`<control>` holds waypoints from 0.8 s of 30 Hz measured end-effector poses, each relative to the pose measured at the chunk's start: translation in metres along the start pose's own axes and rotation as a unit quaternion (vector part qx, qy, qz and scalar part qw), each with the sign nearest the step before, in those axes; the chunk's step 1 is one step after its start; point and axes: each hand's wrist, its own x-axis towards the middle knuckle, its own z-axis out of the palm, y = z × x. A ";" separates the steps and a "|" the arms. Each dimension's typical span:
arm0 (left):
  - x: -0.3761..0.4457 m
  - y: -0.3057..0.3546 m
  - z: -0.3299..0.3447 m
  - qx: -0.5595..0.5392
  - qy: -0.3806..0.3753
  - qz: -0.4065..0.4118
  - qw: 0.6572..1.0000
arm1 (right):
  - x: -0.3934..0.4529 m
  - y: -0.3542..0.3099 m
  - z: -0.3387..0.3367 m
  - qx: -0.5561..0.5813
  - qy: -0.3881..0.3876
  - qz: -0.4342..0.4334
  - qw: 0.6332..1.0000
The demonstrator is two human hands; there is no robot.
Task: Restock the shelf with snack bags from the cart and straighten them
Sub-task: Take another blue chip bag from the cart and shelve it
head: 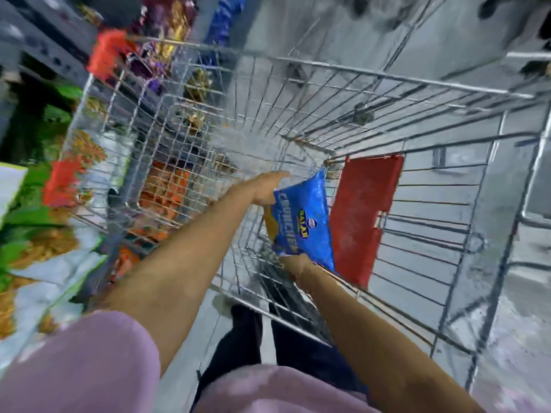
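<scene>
A blue snack bag point(304, 222) with yellow lettering stands tilted inside the wire cart point(372, 76), against its red flap point(362, 216). My left hand point(265, 189) reaches down into the cart and touches the bag's upper left edge. My right hand point(295, 265) grips the bag's lower end; its fingers are mostly hidden behind the bag. The shelf point(38, 239) with green, white and orange snack bags runs along the left edge of the view. The whole frame is blurred by motion.
Purple, blue and red bags point(167, 31) hang on the shelving at the upper left. More orange bags point(167, 189) show through the cart's left wall. Grey floor point(447, 31) lies beyond the cart. My dark trousers point(238, 347) are below the cart's near rim.
</scene>
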 end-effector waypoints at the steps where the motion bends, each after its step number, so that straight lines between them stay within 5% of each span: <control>1: 0.008 -0.006 0.001 -0.002 -0.013 -0.009 1.000 | 0.004 0.003 0.001 0.026 -0.009 0.019 0.999; 5: 0.034 -0.023 0.007 0.004 -0.080 -0.016 0.997 | 0.022 0.018 0.004 0.146 0.090 0.008 0.985; 9: 0.053 -0.026 0.019 0.036 -0.135 0.024 0.990 | 0.036 0.024 0.011 0.183 0.005 0.020 0.983; 12: 0.054 -0.035 0.022 0.033 -0.089 0.042 0.995 | 0.046 0.019 0.018 0.243 0.137 -0.039 0.959; 16: 0.036 -0.055 0.013 -0.030 -0.003 0.002 1.000 | 0.042 -0.006 0.019 0.266 0.169 -0.093 0.944; 24: -0.055 -0.087 -0.051 -0.237 0.147 -0.092 0.956 | 0.035 -0.104 -0.010 -0.049 0.067 -0.384 0.920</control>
